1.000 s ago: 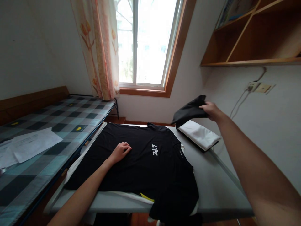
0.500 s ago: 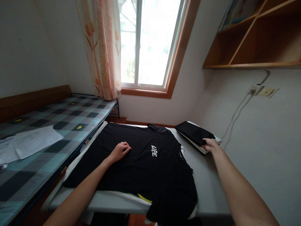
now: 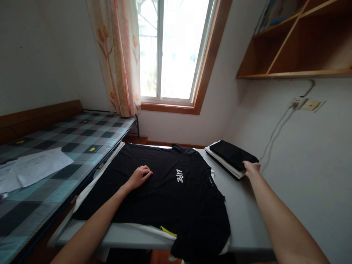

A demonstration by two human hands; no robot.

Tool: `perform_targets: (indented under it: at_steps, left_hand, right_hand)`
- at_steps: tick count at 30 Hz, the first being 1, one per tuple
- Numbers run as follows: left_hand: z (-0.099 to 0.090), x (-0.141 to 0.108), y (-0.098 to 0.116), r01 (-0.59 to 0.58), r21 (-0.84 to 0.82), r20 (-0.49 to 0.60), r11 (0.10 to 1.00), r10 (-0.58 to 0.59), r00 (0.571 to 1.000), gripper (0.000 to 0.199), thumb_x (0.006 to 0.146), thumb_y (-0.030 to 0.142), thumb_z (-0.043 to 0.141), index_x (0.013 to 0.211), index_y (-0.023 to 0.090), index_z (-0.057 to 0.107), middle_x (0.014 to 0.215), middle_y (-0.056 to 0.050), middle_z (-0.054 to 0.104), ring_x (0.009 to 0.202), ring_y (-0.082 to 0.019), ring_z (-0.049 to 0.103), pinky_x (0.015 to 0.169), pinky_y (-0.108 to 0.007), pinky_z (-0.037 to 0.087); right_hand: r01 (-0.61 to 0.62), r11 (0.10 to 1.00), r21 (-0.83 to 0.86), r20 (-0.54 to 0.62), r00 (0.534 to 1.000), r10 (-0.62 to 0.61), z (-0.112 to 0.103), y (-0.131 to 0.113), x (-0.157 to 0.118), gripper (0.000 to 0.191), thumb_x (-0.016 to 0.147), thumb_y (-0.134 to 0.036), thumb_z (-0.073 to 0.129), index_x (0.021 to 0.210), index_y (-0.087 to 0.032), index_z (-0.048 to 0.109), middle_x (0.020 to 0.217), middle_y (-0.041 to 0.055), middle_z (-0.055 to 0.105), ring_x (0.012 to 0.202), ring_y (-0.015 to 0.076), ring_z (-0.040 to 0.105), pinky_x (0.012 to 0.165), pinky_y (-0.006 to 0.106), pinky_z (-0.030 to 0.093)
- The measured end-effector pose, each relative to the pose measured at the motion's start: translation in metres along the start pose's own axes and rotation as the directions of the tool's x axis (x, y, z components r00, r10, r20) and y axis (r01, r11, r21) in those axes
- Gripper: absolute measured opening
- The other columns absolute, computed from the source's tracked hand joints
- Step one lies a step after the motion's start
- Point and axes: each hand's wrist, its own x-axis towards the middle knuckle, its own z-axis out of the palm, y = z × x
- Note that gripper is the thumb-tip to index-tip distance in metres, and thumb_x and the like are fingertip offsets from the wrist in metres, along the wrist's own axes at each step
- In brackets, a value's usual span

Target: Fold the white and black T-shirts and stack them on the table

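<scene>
A black T-shirt (image 3: 154, 198) with white lettering lies spread on the grey table, its collar toward the right. White cloth and a bit of yellow show from under its near edge. My left hand (image 3: 141, 176) rests on the shirt's middle, fingers loosely bent and holding nothing. At the table's far right is a small stack of folded clothes, with a folded black garment (image 3: 232, 152) on top. White folded cloth (image 3: 227, 164) lies below it, over a dark layer. My right hand (image 3: 251, 167) grips the near right corner of the black garment; the fingertips are partly hidden.
A bed with a checked mattress (image 3: 101, 128) runs along the left, with paper sheets (image 3: 44, 165) on it. A wooden shelf (image 3: 291, 76) overhangs the right side. Below it, a cable hangs from a wall socket (image 3: 298, 103). The grey table (image 3: 244, 223) shows around the shirt.
My right hand has moved slightly right, and the top black garment has shifted right with it, baring more of the white cloth beneath. My left hand stays on the T-shirt.
</scene>
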Motion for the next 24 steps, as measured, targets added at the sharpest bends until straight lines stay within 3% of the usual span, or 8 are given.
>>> perform_targets:
  at_steps: [2, 4, 7, 10, 13, 16, 20, 24]
  left_hand:
    - [0.0, 0.0, 0.0, -0.003, -0.004, 0.0, 1.0, 0.003, 1.0, 0.039, 0.093, 0.047, 0.044, 0.085, 0.022, 0.073, 0.092, -0.005, 0.066, 0.087, -0.018, 0.059, 0.083, -0.031, 0.044]
    - [0.0, 0.0, -0.001, -0.003, -0.006, 0.0, 1.0, 0.003, 1.0, 0.038, 0.092, 0.047, 0.045, 0.086, 0.022, 0.074, 0.092, -0.005, 0.066, 0.087, -0.018, 0.059, 0.083, -0.031, 0.044]
    - [0.0, -0.001, 0.0, 0.001, -0.011, 0.005, 1.0, -0.001, 1.0, 0.038, 0.092, 0.047, 0.045, 0.087, 0.022, 0.073, 0.093, -0.005, 0.065, 0.088, -0.018, 0.058, 0.083, -0.031, 0.045]
    - [-0.001, -0.001, 0.001, 0.0, -0.007, 0.009, 1.0, 0.0, 1.0, 0.038, 0.093, 0.047, 0.045, 0.087, 0.022, 0.073, 0.094, -0.006, 0.065, 0.088, -0.018, 0.058, 0.083, -0.031, 0.046]
    - [-0.001, -0.001, 0.001, -0.007, -0.008, 0.007, 1.0, 0.007, 1.0, 0.037, 0.093, 0.045, 0.045, 0.088, 0.022, 0.073, 0.093, -0.006, 0.065, 0.088, -0.019, 0.058, 0.085, -0.032, 0.046]
    - [0.001, -0.001, -0.002, -0.02, 0.001, -0.013, 1.0, 0.02, 1.0, 0.034, 0.092, 0.043, 0.047, 0.095, 0.022, 0.073, 0.096, -0.006, 0.066, 0.092, -0.019, 0.059, 0.087, -0.033, 0.047]
    - [0.004, -0.002, -0.007, -0.014, 0.066, -0.034, 0.998, 0.016, 0.999, 0.033, 0.091, 0.039, 0.049, 0.112, 0.024, 0.069, 0.116, -0.008, 0.064, 0.109, -0.022, 0.057, 0.098, -0.038, 0.044]
    - [0.0, -0.01, -0.007, -0.001, 0.127, 0.076, 0.992, -0.009, 0.997, 0.04, 0.09, 0.041, 0.05, 0.124, 0.025, 0.062, 0.137, -0.008, 0.054, 0.125, -0.024, 0.049, 0.107, -0.042, 0.036]
  right_hand:
    - [-0.05, 0.995, -0.088, -0.088, 0.995, 0.042, -0.001, -0.003, 0.0, 0.071, 0.074, -0.028, 0.061, 0.136, -0.005, 0.033, 0.127, 0.0294, 0.043, 0.106, 0.0352, 0.054, 0.083, 0.05, 0.049]
    - [0.146, 0.967, -0.207, -0.121, 0.977, -0.173, -0.001, -0.007, -0.003, 0.069, 0.076, -0.029, 0.057, 0.139, -0.01, 0.033, 0.138, 0.0277, 0.033, 0.119, 0.0386, 0.044, 0.091, 0.054, 0.042]
    - [0.471, 0.792, -0.389, 0.111, 0.877, -0.467, 0.002, -0.011, -0.009, 0.056, 0.084, -0.035, 0.047, 0.136, -0.017, 0.044, 0.14, 0.0205, 0.036, 0.127, 0.0362, 0.037, 0.097, 0.054, 0.035]
    - [0.476, 0.715, -0.512, 0.37, 0.874, -0.316, 0.009, -0.012, -0.018, 0.048, 0.087, -0.039, 0.042, 0.126, -0.017, 0.057, 0.126, 0.0191, 0.053, 0.119, 0.0334, 0.045, 0.096, 0.054, 0.035]
    - [0.534, 0.643, -0.55, 0.325, 0.845, -0.424, 0.017, -0.019, -0.033, 0.045, 0.088, -0.035, 0.041, 0.122, -0.012, 0.061, 0.125, 0.0203, 0.056, 0.122, 0.0334, 0.044, 0.098, 0.051, 0.034]
    - [0.742, 0.52, -0.422, 0.388, 0.667, -0.636, 0.024, -0.03, -0.064, 0.044, 0.09, -0.032, 0.04, 0.123, -0.011, 0.061, 0.129, 0.018, 0.055, 0.124, 0.0295, 0.044, 0.102, 0.044, 0.034]
    - [0.913, 0.395, -0.099, 0.674, 0.353, -0.649, 0.033, -0.033, -0.13, 0.044, 0.094, -0.041, 0.038, 0.12, -0.018, 0.064, 0.123, 0.0121, 0.062, 0.116, 0.0246, 0.053, 0.103, 0.038, 0.035]
    - [0.902, 0.432, -0.008, 0.758, 0.287, -0.586, 0.035, -0.016, -0.189, 0.054, 0.094, -0.053, 0.035, 0.136, -0.024, 0.052, 0.144, 0.0092, 0.046, 0.136, 0.0275, 0.036, 0.108, 0.044, 0.03]
